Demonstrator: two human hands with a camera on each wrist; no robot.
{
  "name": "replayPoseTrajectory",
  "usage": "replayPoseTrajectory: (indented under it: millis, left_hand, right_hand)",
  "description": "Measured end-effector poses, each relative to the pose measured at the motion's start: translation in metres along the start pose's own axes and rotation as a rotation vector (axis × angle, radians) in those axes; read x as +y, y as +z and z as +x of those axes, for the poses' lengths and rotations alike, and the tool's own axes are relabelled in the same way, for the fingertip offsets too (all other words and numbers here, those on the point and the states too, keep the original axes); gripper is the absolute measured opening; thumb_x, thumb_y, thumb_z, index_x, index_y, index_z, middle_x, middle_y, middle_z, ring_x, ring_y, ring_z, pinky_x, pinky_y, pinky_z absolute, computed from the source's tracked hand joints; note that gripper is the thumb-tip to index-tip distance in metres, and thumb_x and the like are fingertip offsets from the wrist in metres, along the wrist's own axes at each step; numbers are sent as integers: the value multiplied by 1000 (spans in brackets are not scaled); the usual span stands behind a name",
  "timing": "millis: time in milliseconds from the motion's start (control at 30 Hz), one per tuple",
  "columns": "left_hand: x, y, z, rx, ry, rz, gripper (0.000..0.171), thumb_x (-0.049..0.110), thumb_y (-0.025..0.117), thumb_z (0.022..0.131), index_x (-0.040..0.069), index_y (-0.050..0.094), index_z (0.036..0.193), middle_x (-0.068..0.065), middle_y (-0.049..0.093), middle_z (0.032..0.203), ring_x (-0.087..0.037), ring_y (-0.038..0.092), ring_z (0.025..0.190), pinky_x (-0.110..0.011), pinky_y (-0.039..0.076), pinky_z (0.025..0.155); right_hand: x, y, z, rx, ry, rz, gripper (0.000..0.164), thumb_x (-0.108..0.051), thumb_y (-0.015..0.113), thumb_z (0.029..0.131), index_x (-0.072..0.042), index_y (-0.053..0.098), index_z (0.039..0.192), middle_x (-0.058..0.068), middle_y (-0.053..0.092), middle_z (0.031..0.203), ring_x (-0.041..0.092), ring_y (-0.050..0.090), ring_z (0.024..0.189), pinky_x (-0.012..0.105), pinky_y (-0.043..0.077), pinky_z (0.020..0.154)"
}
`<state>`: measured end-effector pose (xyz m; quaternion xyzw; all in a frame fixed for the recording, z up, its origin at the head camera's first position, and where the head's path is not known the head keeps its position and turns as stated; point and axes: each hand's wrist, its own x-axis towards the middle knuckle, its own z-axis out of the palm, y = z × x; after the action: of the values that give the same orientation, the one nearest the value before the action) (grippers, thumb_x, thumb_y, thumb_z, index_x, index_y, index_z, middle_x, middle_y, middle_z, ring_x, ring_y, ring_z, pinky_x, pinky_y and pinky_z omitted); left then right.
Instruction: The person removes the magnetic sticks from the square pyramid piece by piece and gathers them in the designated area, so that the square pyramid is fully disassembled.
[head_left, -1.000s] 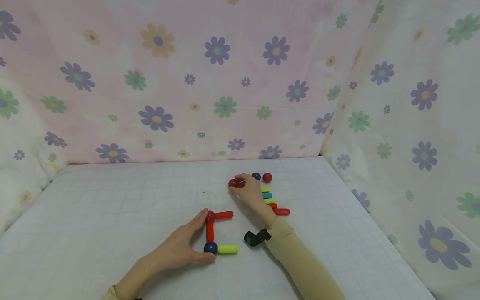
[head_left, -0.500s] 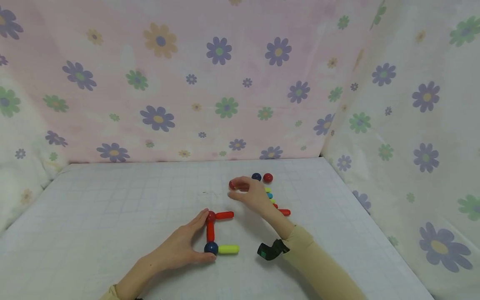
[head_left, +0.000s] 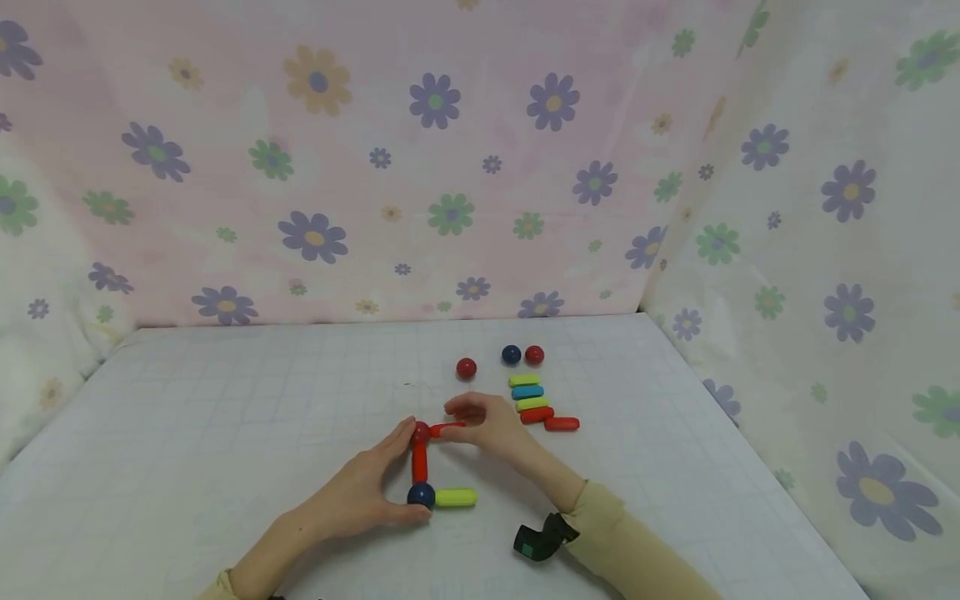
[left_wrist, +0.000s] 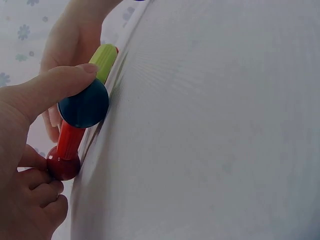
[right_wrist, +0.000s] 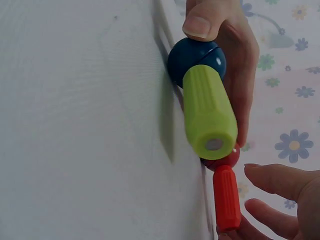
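A magnetic ball-and-stick piece lies on the table in front of me. Its dark blue ball [head_left: 421, 496] and red ball [head_left: 421, 432] are joined by a red stick [head_left: 419, 463]. A yellow-green stick [right_wrist: 207, 107] points right from the blue ball, and another red stick [right_wrist: 227, 197] points right from the red ball. My left hand [head_left: 360, 492] holds the piece, thumb against the blue ball and fingers at the red one. Around the second red stick, my right hand [head_left: 498, 427] has thumb and fingers spread apart; whether they touch it I cannot tell.
Behind the right hand lie two yellow-green sticks [head_left: 524, 381], a blue stick [head_left: 528, 392] and two red sticks [head_left: 562, 424]. Farther back are a loose red ball [head_left: 467, 368], a blue ball [head_left: 512, 355] and another red ball [head_left: 535, 355]. Flowered cloth [head_left: 450, 250] surrounds the white table [head_left: 262, 400].
My right hand has let go of the loose red ball, left it at the back and come nearer, to the piece's upper red stick. The left hand has stayed in place.
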<state>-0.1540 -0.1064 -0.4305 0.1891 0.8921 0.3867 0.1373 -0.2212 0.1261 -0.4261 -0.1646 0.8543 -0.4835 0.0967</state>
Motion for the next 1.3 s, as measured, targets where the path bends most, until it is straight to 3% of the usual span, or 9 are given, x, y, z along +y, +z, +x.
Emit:
replayPoseTrajectory:
  millis: [233,767,1300]
  left_hand:
    - [0,0,0,-2,-5,-2,110,56,82,74,14,25,159,0,22,166,-31,27,151,-65,28,115]
    - [0,0,0,-2,8,3,110,55,82,75,13,25,159,-2,23,166,-32,28,151,-64,29,115]
    - [0,0,0,4,21,-5,111,55,82,75,11,25,159,-3,23,166,-31,27,151,-62,28,116]
  right_hand:
    - [6,8,1,-54,16,-11,35,-24,78,88,-15,69,121,-2,71,113,15,62,98,25,53,85]
    - [12,17,0,-69,-21,-14,31,-23,77,88,-21,71,119,-8,69,112,15,59,102,33,50,92]
    - [16,22,0,-11,-48,-84,26,-32,75,90,-26,73,115,-9,68,111,15,54,104,36,46,92]
